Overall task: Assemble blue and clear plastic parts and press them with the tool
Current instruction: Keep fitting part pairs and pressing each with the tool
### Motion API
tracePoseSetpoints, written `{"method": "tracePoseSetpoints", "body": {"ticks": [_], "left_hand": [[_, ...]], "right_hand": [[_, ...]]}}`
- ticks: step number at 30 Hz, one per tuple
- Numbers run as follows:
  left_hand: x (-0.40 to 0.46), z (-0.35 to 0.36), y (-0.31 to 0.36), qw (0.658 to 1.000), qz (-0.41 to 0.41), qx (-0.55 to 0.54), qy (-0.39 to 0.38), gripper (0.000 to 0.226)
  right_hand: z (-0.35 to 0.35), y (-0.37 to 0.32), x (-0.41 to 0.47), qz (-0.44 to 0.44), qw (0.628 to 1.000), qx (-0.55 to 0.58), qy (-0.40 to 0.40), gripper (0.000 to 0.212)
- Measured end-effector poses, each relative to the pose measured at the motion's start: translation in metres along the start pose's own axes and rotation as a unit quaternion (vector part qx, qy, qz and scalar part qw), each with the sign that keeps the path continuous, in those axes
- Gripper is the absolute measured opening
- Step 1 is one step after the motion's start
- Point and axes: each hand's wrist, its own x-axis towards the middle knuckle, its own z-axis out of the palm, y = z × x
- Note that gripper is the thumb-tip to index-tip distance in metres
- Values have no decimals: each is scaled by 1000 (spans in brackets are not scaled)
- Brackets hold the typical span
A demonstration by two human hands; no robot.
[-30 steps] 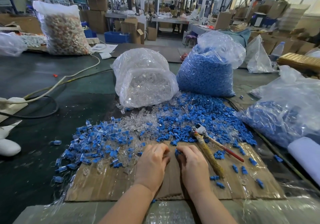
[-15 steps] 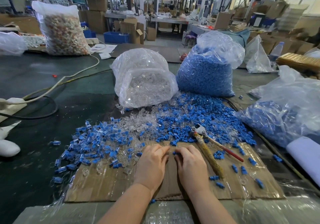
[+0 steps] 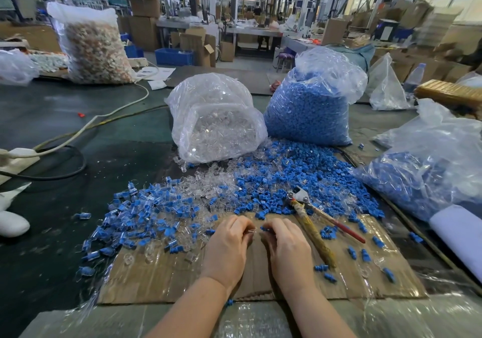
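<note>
1. Spreading across the cardboard sheet (image 3: 260, 280), the loose heap of blue and clear parts (image 3: 234, 196) lies just beyond both hands.
2. Resting untouched beside the right hand (image 3: 288, 250), the pressing tool (image 3: 310, 223) waits.
3. Compared with a second ago, the left hand (image 3: 228, 246) now pinches a clear part (image 3: 249, 231), the right a blue part (image 3: 264, 229), tips nearly meeting; joining looks imminent.

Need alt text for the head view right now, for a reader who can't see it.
Over a cardboard sheet, the left hand pinches a clear part and the right hand a blue part, tips nearly meeting. The pliers lie unused to the right, before heaped loose parts.
</note>
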Motion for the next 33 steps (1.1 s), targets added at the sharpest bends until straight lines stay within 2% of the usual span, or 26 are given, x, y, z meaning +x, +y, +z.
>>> {"method": "tracePoseSetpoints", "body": {"ticks": [4,17,33], "left_hand": [[0,0,-1,1000,-1,-3,-4,28],[2,-2,-4,991,-100,-91,-11,16],[1,-6,-3,986,-87,-126,-63,13]], "right_hand": [[0,0,0,-17,1000,4,-5,12],[-7,-2,-1,-19,995,99,6,14],[-5,-1,-1,-23,997,72,-4,21]]}}
